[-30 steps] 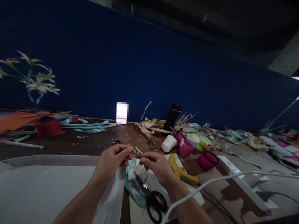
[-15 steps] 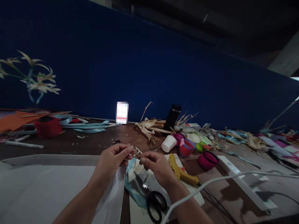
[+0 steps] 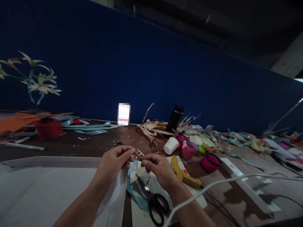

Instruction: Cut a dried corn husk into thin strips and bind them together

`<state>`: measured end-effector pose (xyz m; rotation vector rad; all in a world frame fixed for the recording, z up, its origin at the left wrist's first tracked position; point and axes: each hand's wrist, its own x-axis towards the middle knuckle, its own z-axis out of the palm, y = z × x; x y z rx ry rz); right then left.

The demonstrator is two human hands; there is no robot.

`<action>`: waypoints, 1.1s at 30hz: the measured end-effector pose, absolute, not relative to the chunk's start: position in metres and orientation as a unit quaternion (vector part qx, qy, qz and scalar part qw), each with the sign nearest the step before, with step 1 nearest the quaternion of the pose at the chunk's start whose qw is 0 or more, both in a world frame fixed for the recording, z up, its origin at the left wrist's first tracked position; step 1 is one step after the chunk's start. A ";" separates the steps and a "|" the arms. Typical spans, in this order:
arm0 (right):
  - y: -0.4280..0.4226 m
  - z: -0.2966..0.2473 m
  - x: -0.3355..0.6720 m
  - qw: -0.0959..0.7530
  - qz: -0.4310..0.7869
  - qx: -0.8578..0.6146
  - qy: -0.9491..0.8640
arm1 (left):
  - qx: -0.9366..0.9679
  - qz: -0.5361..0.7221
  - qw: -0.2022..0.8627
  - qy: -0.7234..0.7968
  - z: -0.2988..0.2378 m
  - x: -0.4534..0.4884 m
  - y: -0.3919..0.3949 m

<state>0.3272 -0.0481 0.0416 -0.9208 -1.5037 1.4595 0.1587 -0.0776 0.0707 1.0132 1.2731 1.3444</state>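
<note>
My left hand (image 3: 119, 157) and my right hand (image 3: 155, 165) face each other over the middle of the table, fingertips a short way apart. Both are closed in a pinch. Whatever lies between the fingers is too thin and small to make out; pale slivers show in the gap behind them. Under the hands, scissors (image 3: 151, 197) with black handles rest on printed paper (image 3: 163, 189) beside crumpled light-blue material (image 3: 136, 197). A yellow glue gun (image 3: 183, 175) lies just right of my right hand.
A white tray (image 3: 59, 160) fills the left front. White cable (image 3: 208, 186) arches past my right forearm, near a power strip (image 3: 248, 186). Behind stand a white cup (image 3: 171, 145), a magenta ribbon roll (image 3: 210, 162), a black bottle (image 3: 175, 119) and dried husks (image 3: 153, 126).
</note>
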 end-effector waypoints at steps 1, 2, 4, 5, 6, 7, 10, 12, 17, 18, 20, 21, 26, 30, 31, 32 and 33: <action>-0.048 0.042 0.327 0.414 0.580 -0.367 -0.598 | 0.419 0.554 0.494 0.523 0.071 0.159 -0.078; -0.048 0.042 0.328 0.415 0.580 -0.368 -0.597 | 0.421 0.553 0.496 0.520 0.071 0.159 -0.077; -0.048 0.042 0.328 0.420 0.579 -0.368 -0.595 | 0.423 0.555 0.497 0.516 0.070 0.158 -0.077; -0.048 0.041 0.328 0.422 0.579 -0.367 -0.593 | 0.424 0.555 0.499 0.513 0.069 0.158 -0.077; -0.048 0.041 0.328 0.425 0.580 -0.365 -0.591 | 0.425 0.555 0.500 0.512 0.069 0.158 -0.077; -0.048 0.041 0.328 0.427 0.580 -0.365 -0.590 | 0.425 0.554 0.503 0.509 0.069 0.157 -0.077; -0.049 0.041 0.327 0.428 0.580 -0.363 -0.590 | 0.424 0.550 0.514 0.504 0.068 0.157 -0.077; -0.049 0.043 0.327 0.430 0.579 -0.364 -0.589 | 0.424 0.545 0.519 0.505 0.069 0.158 -0.077; -0.051 0.046 0.326 0.431 0.585 -0.368 -0.580 | 0.428 0.540 0.522 0.504 0.066 0.160 -0.075; -0.051 0.046 0.326 0.430 0.584 -0.369 -0.581 | 0.431 0.539 0.521 0.502 0.065 0.160 -0.075; -0.051 0.046 0.326 0.430 0.580 -0.371 -0.584 | 0.434 0.539 0.520 0.501 0.062 0.159 -0.074; -0.051 0.046 0.326 0.429 0.578 -0.371 -0.586 | 0.434 0.540 0.519 0.500 0.062 0.159 -0.074; -0.050 0.044 0.326 0.432 0.576 -0.372 -0.586 | 0.431 0.543 0.515 0.505 0.063 0.159 -0.075; -0.050 0.042 0.326 0.440 0.574 -0.374 -0.581 | 0.424 0.544 0.513 0.510 0.066 0.161 -0.076; -0.050 0.042 0.326 0.441 0.573 -0.374 -0.581 | 0.421 0.546 0.513 0.512 0.066 0.161 -0.075; -0.050 0.042 0.326 0.441 0.573 -0.375 -0.580 | 0.419 0.547 0.512 0.513 0.066 0.161 -0.075; -0.050 0.042 0.325 0.441 0.574 -0.376 -0.579 | 0.418 0.548 0.512 0.512 0.065 0.161 -0.075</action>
